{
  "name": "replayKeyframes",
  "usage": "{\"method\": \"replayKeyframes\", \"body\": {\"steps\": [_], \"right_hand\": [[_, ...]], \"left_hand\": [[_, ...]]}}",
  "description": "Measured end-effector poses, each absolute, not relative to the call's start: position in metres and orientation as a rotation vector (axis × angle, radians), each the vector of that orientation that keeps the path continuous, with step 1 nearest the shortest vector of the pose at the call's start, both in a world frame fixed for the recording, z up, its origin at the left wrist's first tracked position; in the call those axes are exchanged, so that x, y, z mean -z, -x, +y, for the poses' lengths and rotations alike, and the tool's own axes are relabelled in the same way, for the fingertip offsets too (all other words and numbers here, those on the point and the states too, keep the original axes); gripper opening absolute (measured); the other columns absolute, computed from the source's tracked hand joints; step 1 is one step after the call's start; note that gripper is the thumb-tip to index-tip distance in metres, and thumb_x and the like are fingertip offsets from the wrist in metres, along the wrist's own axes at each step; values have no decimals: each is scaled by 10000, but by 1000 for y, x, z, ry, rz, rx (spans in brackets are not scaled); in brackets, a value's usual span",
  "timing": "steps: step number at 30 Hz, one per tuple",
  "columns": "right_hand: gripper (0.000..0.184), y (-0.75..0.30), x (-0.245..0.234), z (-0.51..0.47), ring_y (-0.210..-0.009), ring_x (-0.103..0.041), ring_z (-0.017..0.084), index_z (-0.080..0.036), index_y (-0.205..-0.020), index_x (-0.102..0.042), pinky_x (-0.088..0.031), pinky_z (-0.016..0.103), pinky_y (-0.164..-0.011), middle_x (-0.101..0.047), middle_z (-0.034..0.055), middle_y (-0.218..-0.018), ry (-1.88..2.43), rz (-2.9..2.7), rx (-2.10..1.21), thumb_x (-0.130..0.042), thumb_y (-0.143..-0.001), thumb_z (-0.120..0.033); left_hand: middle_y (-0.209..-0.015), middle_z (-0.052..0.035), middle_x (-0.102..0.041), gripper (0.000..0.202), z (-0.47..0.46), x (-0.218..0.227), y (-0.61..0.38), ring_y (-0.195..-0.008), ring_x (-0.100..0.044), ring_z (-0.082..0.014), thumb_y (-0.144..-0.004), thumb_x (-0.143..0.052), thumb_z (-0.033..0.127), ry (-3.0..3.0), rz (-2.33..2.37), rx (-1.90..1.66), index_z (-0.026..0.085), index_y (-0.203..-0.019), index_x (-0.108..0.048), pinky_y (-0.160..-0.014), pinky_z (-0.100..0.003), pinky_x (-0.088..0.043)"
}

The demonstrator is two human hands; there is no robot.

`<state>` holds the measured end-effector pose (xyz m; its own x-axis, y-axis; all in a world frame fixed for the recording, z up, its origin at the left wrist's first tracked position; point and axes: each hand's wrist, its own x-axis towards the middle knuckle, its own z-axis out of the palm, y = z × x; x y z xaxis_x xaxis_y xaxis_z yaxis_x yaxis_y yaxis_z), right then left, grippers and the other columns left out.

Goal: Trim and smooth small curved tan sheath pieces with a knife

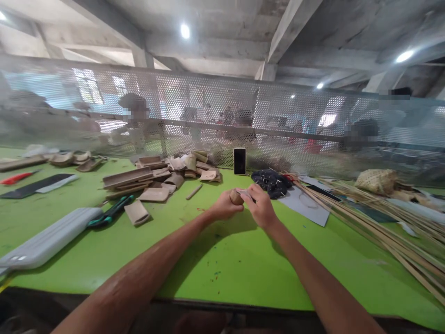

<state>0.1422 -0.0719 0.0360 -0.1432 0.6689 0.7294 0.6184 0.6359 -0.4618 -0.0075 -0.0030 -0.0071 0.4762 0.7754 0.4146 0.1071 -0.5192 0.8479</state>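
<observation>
Both of my hands meet above the middle of the green table (243, 260). My left hand (225, 204) is closed around a small rounded brown piece (236, 197), which looks like the cut bamboo or wood pieces lying nearby. My right hand (261, 206) comes in from the right, its fingers pinched against the top of that piece. Something thin and greyish shows between the right fingertips, too small to name. Behind the hands, a phone (239, 161) stands upright.
Cut bamboo-like pieces (153, 194) are heaped left of the hands. Further left lie a green-and-black handled tool (110, 214), a white lamp-like bar (52, 236) and a red-handled knife (17, 178). To the right are dark cloth (273, 182), paper (306, 206) and long strips (375, 227). A mesh partition (208, 111) stands behind.
</observation>
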Motion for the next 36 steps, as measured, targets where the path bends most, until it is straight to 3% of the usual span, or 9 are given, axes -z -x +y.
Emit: {"method": "replayKeyframes", "body": {"steps": [4, 7, 10, 13, 24, 30, 36], "right_hand": [[313, -146, -34, -71, -693, -489, 170, -174, -761, -691, -384, 309, -665, -483, 12, -710, 1124, -1764, -65, -496, -942, -339], [298, -147, -32, -70, -738, -508, 175, -186, -731, -667, -403, 309, -710, -501, 16, -737, 1078, -1801, -88, -508, -935, -334], [301, -143, -32, -69, -727, -516, 170, -184, -751, -674, -410, 302, -701, -506, 11, -738, 1093, -1759, -172, -502, -935, -349], [325, -140, -31, -67, -711, -513, 166, -177, -770, -702, -407, 296, -678, -503, 12, -733, 1124, -1697, -174, -489, -938, -355], [353, -135, -22, -60, -886, -608, 218, -188, -1138, -737, -480, 351, -852, -638, 75, -916, 1075, -1765, -109, -466, -955, -322], [377, -139, -20, -55, -805, -608, 221, -143, -1090, -748, -482, 354, -794, -610, 76, -821, 1164, -1705, -16, -436, -960, -310], [397, -139, -16, -53, -829, -615, 222, -143, -1136, -729, -487, 357, -807, -641, 90, -872, 1150, -1741, -43, -423, -966, -330]], "left_hand": [[-794, -10, -647, 402, 1, 9, 8, -667, -539, -116, -617, -680, 173, -1911, 771, -1048, 108, -1014, -680, -618, -229, -445], [-806, -12, -641, 334, 2, 9, 9, -682, -541, -117, -616, -674, 180, -1876, 694, -1079, 111, -942, -666, -626, -229, -451], [-701, 10, -593, 235, 0, 6, 10, -617, -509, -107, -624, -671, 195, -1820, 728, -1078, 112, -842, -639, -576, -231, -433], [-653, 24, -569, 256, -5, 1, 13, -571, -486, -102, -631, -668, 201, -1793, 731, -1004, 111, -869, -642, -538, -232, -417], [-616, 29, -535, 134, 0, 3, 6, -581, -474, -87, -664, -672, 221, -1800, 725, -1032, 138, -697, -573, -535, -203, -410], [-596, 28, -538, 125, -1, -2, 2, -534, -486, -86, -651, -683, 162, -1710, 885, -979, 132, -694, -569, -507, -212, -427], [-632, 10, -583, 125, -2, -3, 7, -550, -525, -92, -657, -700, 149, -1651, 870, -982, 111, -745, -620, -527, -216, -460]]}}
